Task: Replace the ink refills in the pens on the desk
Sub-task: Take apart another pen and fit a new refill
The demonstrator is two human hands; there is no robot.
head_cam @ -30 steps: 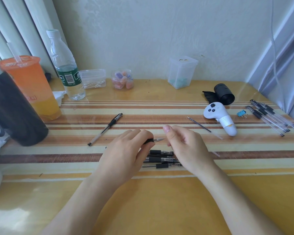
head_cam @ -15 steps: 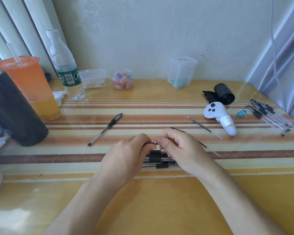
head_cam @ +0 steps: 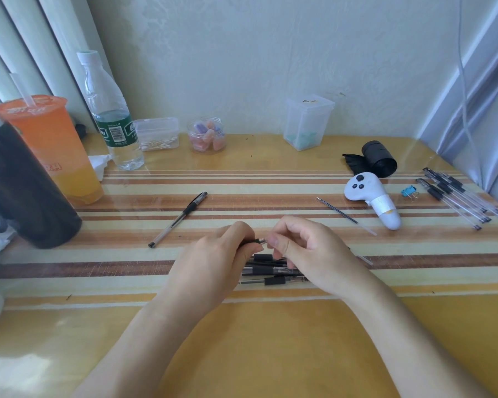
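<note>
- One desk [head_cam: 270, 340], striped across its middle, bears everything listed.
- Flask [head_cam: 20, 191], cup [head_cam: 52, 145] and bottle [head_cam: 110, 116]: upright, far to the left of the fingers, towards the wall.
- Left hand [head_cam: 213, 262]: fingers curled round the black barrel of the pen [head_cam: 253, 241].
- Right hand [head_cam: 314, 254]: thumb and forefinger pinch the pen's metal end, the other fingers curled. The two hands nearly meet.
- Controller [head_cam: 371, 196]: white, well to the right of the fingers and beyond them.
- Row [head_cam: 457, 196]: clear pens side by side, farthest right.
- Pile [head_cam: 270, 271]: black-gripped pens lying directly beneath the fingers, partly hidden.
- Loose pen [head_cam: 179, 218]: aslant, left of and beyond the left fingers.
- Refill [head_cam: 338, 211]: thin, aslant, between the right fingers and the controller.
- Clip [head_cam: 409, 191]: blue, between controller and row.
</note>
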